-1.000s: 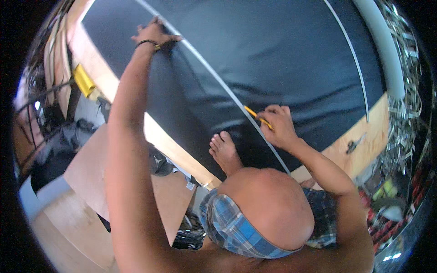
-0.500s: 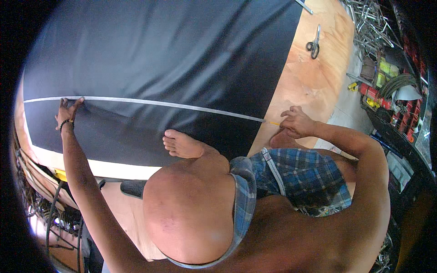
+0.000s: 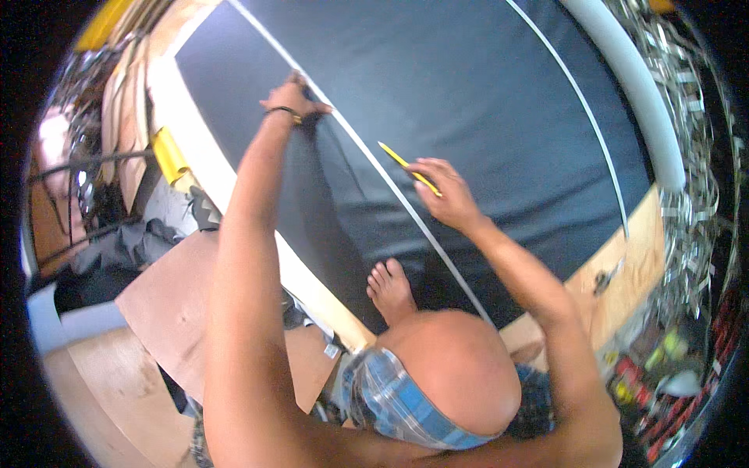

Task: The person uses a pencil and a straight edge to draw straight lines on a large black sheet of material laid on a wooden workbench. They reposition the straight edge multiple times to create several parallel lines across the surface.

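A long, thin metal straightedge (image 3: 380, 168) lies across a large sheet of black material (image 3: 468, 86) on a wooden board. My left hand (image 3: 293, 100) presses on the straightedge, its thumb and fingers spread apart along the near side. Over the sheet, to the right of the straightedge, my right hand (image 3: 451, 195) is closed around a yellow pencil (image 3: 421, 179). The pencil's tip points up and left, toward the straightedge; whether it touches the sheet I cannot tell. My bare foot (image 3: 390, 290) rests on the black sheet.
A second thin metal strip (image 3: 587, 109) lies farther right on the sheet. Past it is a pale roll (image 3: 644, 78). Scissors (image 3: 607, 278) lie on bare wood (image 3: 640, 249) at the right. Loose metal strips (image 3: 690, 156) pile beyond. Thin wooden panels (image 3: 172, 285) lie at the lower left.
The view has turned, so the straightedge now runs diagonally. My right hand has moved from the straightedge's right end to over the sheet, pencil in it. My left hand still presses the straightedge.
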Tool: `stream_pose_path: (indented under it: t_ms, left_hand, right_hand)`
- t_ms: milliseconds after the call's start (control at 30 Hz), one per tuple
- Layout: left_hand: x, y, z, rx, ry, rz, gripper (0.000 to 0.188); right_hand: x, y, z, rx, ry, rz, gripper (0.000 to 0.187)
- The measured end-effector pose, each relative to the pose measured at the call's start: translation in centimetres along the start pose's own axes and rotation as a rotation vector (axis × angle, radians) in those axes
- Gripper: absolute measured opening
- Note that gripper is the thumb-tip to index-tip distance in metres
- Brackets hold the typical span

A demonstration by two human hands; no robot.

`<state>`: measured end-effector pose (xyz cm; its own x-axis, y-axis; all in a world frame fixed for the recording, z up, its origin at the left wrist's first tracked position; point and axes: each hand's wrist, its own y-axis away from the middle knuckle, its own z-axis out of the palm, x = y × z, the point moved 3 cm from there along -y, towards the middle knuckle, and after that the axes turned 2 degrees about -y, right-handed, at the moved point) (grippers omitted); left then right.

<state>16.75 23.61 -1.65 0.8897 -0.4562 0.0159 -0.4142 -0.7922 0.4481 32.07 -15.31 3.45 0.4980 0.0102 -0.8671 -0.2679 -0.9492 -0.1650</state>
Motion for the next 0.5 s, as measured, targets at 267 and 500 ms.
stream_pose_path:
  t_ms: [267,500]
  left_hand:
    - [0.4,2.9,-1.0,0.034,-0.007,0.022,0.131]
    - [0.1,2.9,-0.6,0.047,0.049,0.025,0.128]
  right_hand:
    - [3.3,-16.4,11.9,0.043,-0.02,0.082,0.038]
    - [4.4,-20.7,13.2,0.092,-0.002,-0.055,0.034]
